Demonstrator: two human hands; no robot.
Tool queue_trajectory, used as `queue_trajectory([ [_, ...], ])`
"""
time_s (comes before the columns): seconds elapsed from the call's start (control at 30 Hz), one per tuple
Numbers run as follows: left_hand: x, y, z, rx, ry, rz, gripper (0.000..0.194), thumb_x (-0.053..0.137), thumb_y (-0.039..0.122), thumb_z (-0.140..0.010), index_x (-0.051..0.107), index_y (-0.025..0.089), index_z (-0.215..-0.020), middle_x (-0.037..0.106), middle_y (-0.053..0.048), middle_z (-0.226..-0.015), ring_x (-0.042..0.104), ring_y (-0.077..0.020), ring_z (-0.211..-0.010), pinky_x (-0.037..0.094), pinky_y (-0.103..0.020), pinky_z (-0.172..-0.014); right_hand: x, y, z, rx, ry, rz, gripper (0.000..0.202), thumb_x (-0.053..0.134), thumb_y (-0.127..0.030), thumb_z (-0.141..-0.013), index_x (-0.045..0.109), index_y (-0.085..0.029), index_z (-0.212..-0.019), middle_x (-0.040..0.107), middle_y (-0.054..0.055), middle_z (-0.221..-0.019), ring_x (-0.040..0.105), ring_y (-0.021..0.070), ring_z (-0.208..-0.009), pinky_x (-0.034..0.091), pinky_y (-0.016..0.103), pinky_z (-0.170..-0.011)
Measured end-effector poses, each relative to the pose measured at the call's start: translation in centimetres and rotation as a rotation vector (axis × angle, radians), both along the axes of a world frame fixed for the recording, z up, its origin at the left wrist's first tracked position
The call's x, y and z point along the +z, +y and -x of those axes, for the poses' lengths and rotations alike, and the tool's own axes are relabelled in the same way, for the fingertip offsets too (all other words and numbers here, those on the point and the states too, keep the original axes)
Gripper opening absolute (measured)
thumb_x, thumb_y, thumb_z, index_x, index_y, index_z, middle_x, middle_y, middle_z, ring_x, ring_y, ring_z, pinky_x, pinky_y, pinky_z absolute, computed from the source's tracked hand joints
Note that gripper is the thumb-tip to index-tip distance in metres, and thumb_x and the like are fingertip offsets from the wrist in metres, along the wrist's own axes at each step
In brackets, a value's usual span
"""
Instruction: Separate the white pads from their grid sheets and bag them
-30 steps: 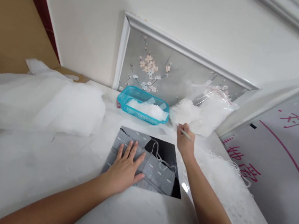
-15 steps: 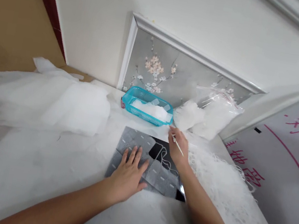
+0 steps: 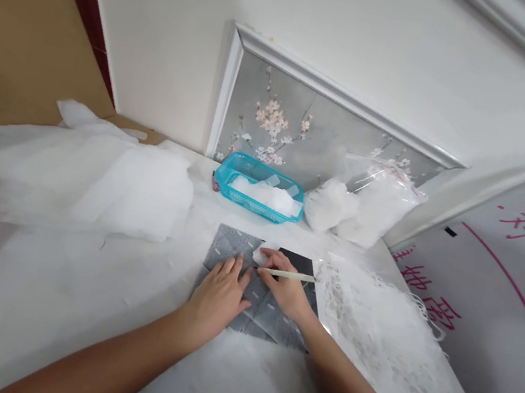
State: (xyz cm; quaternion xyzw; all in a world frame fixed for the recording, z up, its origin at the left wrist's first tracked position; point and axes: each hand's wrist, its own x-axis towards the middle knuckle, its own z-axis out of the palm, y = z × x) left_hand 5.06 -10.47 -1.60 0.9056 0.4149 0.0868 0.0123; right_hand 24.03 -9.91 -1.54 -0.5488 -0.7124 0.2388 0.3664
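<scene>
Head view: pale tool [image 3: 293, 275] points left, lying crosswise.

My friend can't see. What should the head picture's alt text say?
A left hand rests on a grey sheet while the right hand holds a pale stick, with a white piece at its fingertips. Behind them stand a blue basket and a clear bag, both with white stuff inside.

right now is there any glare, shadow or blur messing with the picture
Head view: light glints off the bag, a soft shadow darkens the table beside the right forearm, and the white sheets look pale with little detail. Same head view: the left hand and right hand are easy to make out.
</scene>
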Motion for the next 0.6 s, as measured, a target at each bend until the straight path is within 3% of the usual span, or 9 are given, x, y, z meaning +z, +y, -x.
queue_trajectory([
  [0.33,-0.9,-0.1,0.5,0.006,-0.028,0.009,0.058,0.061,0.047,-0.088,0.052,0.019,-0.137,0.032,-0.021,-0.150,0.023,-0.0435,-0.140,0.025,-0.057,-0.110,-0.3,0.1,0.3,-0.025,-0.112,-0.048,0.013,0.058,-0.020,-0.086,0.051,-0.019,-0.074,0.059,0.007,-0.124,0.052,0.0240,-0.112,0.042,0.043,-0.096],
  [0.43,-0.8,-0.3,0.4,0.031,-0.015,0.046,0.058,0.061,0.047,-0.087,0.051,0.022,-0.138,0.028,-0.024,-0.151,0.021,-0.0439,-0.140,0.024,-0.058,-0.109,-0.7,-0.4,0.9,-0.015,-0.228,-0.154,0.013,0.054,-0.017,-0.088,0.051,-0.018,-0.075,0.059,0.010,-0.124,0.052,0.0257,-0.111,0.044,0.044,-0.095],
  [0.5,-0.6,-0.3,0.4,0.041,-0.004,0.065,0.059,0.062,0.047,-0.087,0.050,0.023,-0.139,0.026,-0.025,-0.151,0.020,-0.0429,-0.140,0.023,-0.058,-0.110,-1.1,-0.5,1.4,0.023,-0.370,-0.248,0.009,0.048,-0.014,-0.090,0.054,-0.016,-0.084,0.058,0.013,-0.123,0.050,0.0277,-0.114,0.043,0.047,-0.097],
  [0.6,-0.2,-0.2,0.3,0.048,0.027,0.093,0.058,0.061,0.046,-0.088,0.050,0.023,-0.140,0.025,-0.026,-0.151,0.018,-0.0432,-0.140,0.021,-0.058,-0.111,-1.3,0.4,1.2,0.046,-0.475,-0.278,0.020,0.041,-0.013,-0.091,0.057,-0.014,-0.104,0.061,0.016,-0.112,0.052,0.0295,-0.111,0.043,0.049,-0.096],
])
